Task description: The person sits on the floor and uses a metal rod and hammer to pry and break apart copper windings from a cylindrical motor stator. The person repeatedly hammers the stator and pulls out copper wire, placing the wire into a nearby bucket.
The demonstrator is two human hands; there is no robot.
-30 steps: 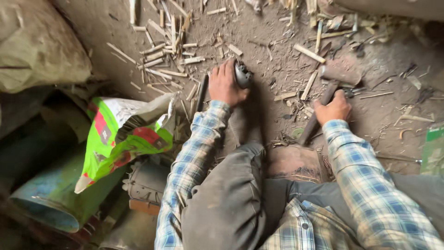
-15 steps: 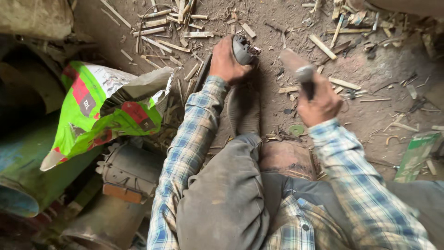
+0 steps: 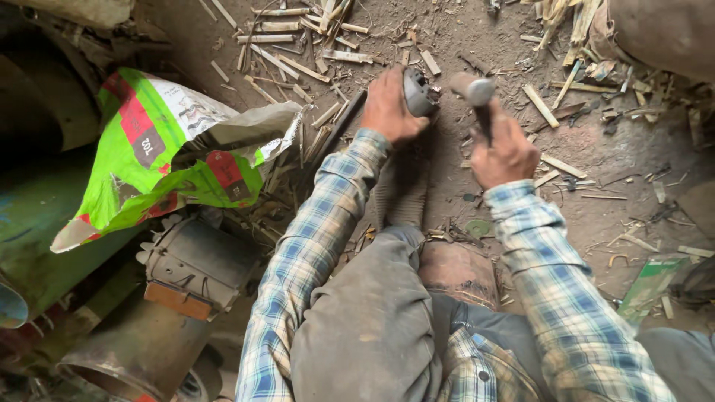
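So the left hand [image 3: 387,108] is wrapped around a small round metal part [image 3: 419,91], pinning it on the dirt floor [image 3: 618,156] just ahead of the person's shoe [image 3: 402,190]. The right hand [image 3: 505,152] is closed on a hammer [image 3: 475,93], whose handle points up and away from the body, head raised just right of the metal part. Looks like a bearing or socket, hard to tell. The green sack [image 3: 160,160] lies well left of it.
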